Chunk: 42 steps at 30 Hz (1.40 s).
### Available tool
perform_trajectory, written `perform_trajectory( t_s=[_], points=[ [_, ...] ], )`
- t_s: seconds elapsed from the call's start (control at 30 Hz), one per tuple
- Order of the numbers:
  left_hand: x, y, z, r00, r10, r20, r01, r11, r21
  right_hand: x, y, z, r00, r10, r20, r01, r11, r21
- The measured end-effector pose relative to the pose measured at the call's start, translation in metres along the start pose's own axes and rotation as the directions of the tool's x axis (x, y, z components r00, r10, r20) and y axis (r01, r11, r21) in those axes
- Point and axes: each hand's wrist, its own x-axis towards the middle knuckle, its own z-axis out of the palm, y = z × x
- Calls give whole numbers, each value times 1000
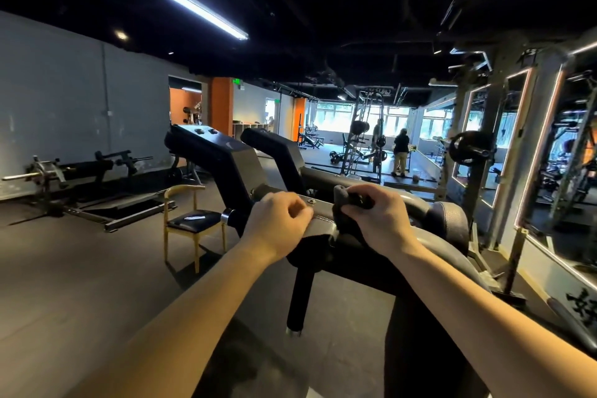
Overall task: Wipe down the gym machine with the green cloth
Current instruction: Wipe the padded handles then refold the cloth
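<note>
The gym machine [226, 165] is a black padded frame with a grey metal crossbar in front of me. My right hand [378, 220] grips a bunched dark cloth [344, 197] and presses it onto the crossbar; the cloth looks dark grey in this dim light. My left hand [277, 223] lies on the bar to the left of the cloth, fingers curled over its edge beside a bolt. A black handle [298, 297] hangs down below the bar.
A wooden chair [190, 220] with a black seat stands on the floor to the left. A plate-loaded machine [80, 178] sits by the grey wall. Racks and mirrors [504, 152] line the right side. A person [400, 152] stands far back.
</note>
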Motion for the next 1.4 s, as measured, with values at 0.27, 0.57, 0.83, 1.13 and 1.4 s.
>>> perform_trajectory(
  t_s=[0.27,0.57,0.83,1.13,1.4],
  points=[
    [-26,-56,15,988,117,98,-123,990,61,-9,35,26,865,-299,404,425,864,-271],
    [-28,-82,33,964,263,-43,-260,963,68,21,53,24,796,-366,482,538,793,-287],
    [-28,-86,42,959,274,-76,-274,962,6,-11,27,16,702,-453,550,612,778,-140],
    [-29,-84,44,960,269,-81,-269,963,5,20,41,32,765,-429,481,582,780,-229],
    [-26,-87,47,959,263,-105,-265,964,-7,15,30,31,695,-443,566,608,783,-135]
  ],
)
